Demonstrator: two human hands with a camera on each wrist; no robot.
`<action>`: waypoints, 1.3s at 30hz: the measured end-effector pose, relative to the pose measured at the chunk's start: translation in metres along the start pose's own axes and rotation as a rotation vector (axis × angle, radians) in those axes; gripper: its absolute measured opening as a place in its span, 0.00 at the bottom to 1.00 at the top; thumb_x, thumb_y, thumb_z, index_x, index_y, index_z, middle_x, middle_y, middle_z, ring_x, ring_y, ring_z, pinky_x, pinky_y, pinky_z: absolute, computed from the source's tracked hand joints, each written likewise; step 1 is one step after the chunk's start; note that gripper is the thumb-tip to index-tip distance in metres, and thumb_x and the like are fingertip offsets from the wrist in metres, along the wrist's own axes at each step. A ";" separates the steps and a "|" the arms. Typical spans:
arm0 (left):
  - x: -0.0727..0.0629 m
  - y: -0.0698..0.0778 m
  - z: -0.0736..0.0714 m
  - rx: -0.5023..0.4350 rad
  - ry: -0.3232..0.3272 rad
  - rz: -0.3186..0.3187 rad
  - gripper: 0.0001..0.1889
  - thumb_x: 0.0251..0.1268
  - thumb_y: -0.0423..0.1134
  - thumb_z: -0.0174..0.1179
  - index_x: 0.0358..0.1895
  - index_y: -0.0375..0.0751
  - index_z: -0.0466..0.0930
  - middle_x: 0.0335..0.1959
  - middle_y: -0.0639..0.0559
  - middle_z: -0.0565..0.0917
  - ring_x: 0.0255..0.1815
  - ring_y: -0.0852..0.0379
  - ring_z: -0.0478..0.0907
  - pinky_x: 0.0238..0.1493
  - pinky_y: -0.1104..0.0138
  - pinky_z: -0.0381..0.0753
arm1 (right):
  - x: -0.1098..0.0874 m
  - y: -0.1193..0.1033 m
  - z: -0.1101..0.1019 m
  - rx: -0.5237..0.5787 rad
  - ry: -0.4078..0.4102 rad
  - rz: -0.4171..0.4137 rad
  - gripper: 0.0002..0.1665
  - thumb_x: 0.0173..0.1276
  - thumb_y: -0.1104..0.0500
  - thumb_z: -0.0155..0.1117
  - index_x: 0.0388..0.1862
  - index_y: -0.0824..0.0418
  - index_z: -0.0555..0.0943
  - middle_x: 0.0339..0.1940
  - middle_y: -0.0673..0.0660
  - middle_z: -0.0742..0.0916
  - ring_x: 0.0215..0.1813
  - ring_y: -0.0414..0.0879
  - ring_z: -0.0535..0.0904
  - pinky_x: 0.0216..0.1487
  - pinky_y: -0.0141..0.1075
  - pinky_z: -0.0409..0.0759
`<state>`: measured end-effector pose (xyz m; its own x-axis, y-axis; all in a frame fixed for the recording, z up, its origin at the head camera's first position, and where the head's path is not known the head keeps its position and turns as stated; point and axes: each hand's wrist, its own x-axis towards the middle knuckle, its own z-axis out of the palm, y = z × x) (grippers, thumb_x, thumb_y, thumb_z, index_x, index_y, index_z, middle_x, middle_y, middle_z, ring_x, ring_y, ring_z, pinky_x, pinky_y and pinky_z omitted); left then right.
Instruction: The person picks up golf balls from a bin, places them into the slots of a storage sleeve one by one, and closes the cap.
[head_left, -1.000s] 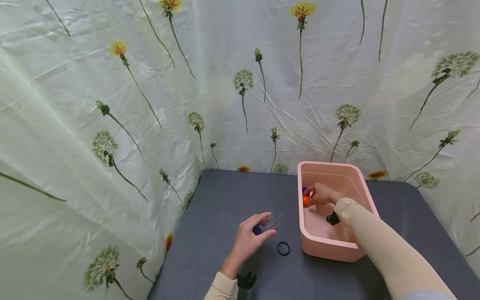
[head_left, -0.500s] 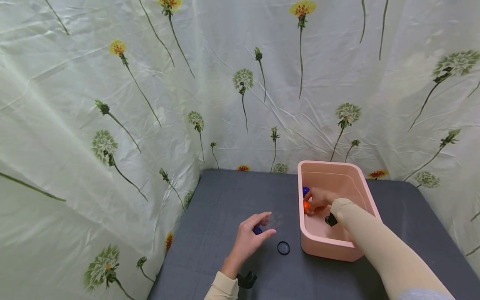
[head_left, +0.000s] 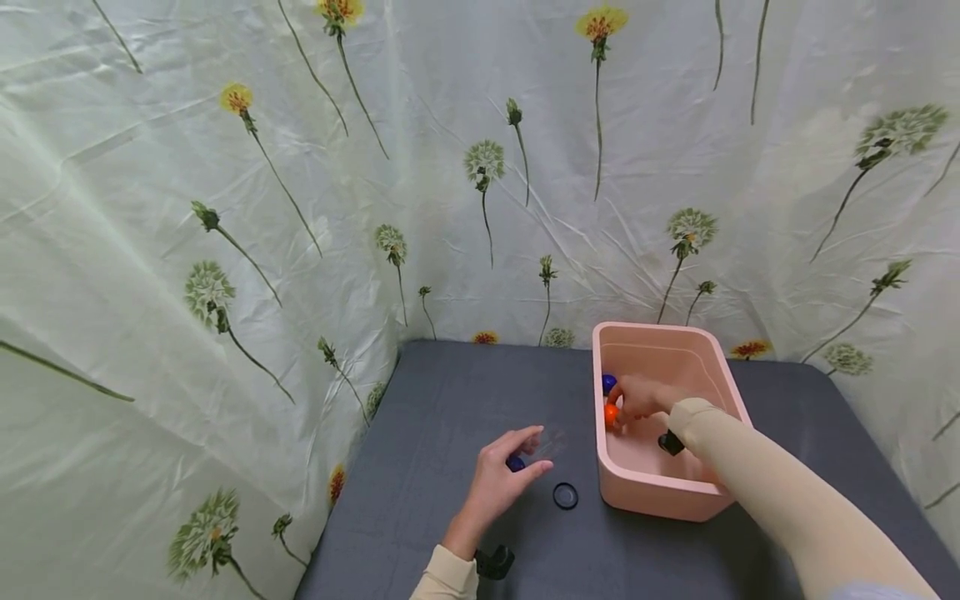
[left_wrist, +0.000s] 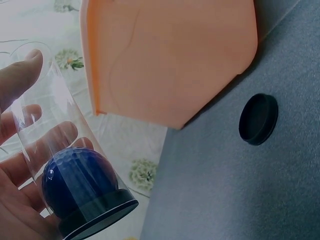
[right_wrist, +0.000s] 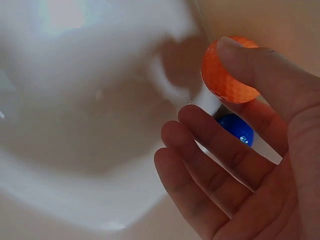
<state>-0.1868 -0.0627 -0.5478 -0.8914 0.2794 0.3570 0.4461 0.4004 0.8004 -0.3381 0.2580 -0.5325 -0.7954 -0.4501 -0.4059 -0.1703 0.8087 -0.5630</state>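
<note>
My left hand point(head_left: 501, 471) grips a clear tube point(left_wrist: 59, 107) with a black cap at its lower end. A dark blue dimpled golf ball point(left_wrist: 80, 180) sits inside the tube against that cap. My right hand point(head_left: 642, 397) is down inside the pink bin point(head_left: 626, 483), pinching an orange golf ball point(right_wrist: 230, 75) between thumb and index finger, near the left wall. Its other fingers stretch out loosely in the right wrist view. A second blue golf ball point(head_left: 609, 383) lies in the bin behind the orange one, partly covered by fingers in the right wrist view.
On the dark grey table point(head_left: 465, 392), a loose round black cap point(head_left: 566, 496) lies between my left hand and the bin. Light floral cloth point(head_left: 540, 167) hangs behind the table and along its left side.
Inside the bin, my right hand has moved slightly nearer, and more of the blue ball shows behind it. The left hand with the tube stays in place.
</note>
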 end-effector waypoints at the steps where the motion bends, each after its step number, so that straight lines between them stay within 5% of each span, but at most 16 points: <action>1: 0.000 0.000 0.001 0.000 -0.002 -0.001 0.26 0.64 0.53 0.73 0.66 0.61 0.81 0.50 0.54 0.89 0.50 0.61 0.84 0.54 0.62 0.87 | -0.001 -0.001 0.000 -0.029 0.005 -0.024 0.20 0.57 0.63 0.79 0.50 0.61 0.88 0.27 0.54 0.82 0.24 0.43 0.71 0.25 0.30 0.72; 7: -0.002 0.001 0.004 -0.011 -0.005 -0.017 0.27 0.64 0.55 0.72 0.66 0.62 0.81 0.52 0.59 0.88 0.51 0.61 0.84 0.55 0.60 0.87 | -0.008 -0.005 -0.002 -0.209 0.090 -0.191 0.15 0.52 0.60 0.79 0.41 0.59 0.90 0.26 0.53 0.86 0.29 0.41 0.75 0.31 0.30 0.75; 11: -0.001 0.003 0.005 -0.018 -0.003 -0.023 0.27 0.64 0.56 0.72 0.66 0.60 0.81 0.52 0.56 0.89 0.52 0.61 0.84 0.56 0.62 0.86 | -0.018 -0.008 -0.007 -0.242 0.107 -0.226 0.16 0.53 0.58 0.79 0.42 0.58 0.90 0.28 0.51 0.87 0.30 0.41 0.76 0.32 0.30 0.77; 20: -0.001 0.006 0.007 -0.024 -0.003 -0.026 0.30 0.64 0.55 0.72 0.67 0.50 0.82 0.53 0.49 0.89 0.52 0.59 0.84 0.56 0.61 0.87 | -0.044 -0.020 -0.014 -0.234 0.098 -0.187 0.20 0.58 0.55 0.80 0.50 0.55 0.89 0.34 0.49 0.88 0.34 0.43 0.77 0.36 0.34 0.80; 39: 0.000 0.009 0.009 -0.045 0.000 0.016 0.27 0.64 0.54 0.72 0.66 0.64 0.80 0.52 0.46 0.89 0.52 0.59 0.85 0.55 0.60 0.87 | -0.096 -0.043 -0.024 -0.225 0.204 -0.195 0.19 0.62 0.52 0.79 0.51 0.52 0.89 0.38 0.48 0.88 0.34 0.40 0.77 0.36 0.31 0.79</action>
<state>-0.1820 -0.0511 -0.5452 -0.8842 0.2852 0.3700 0.4561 0.3560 0.8156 -0.2687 0.2754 -0.4520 -0.8315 -0.5372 -0.1416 -0.4355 0.7886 -0.4341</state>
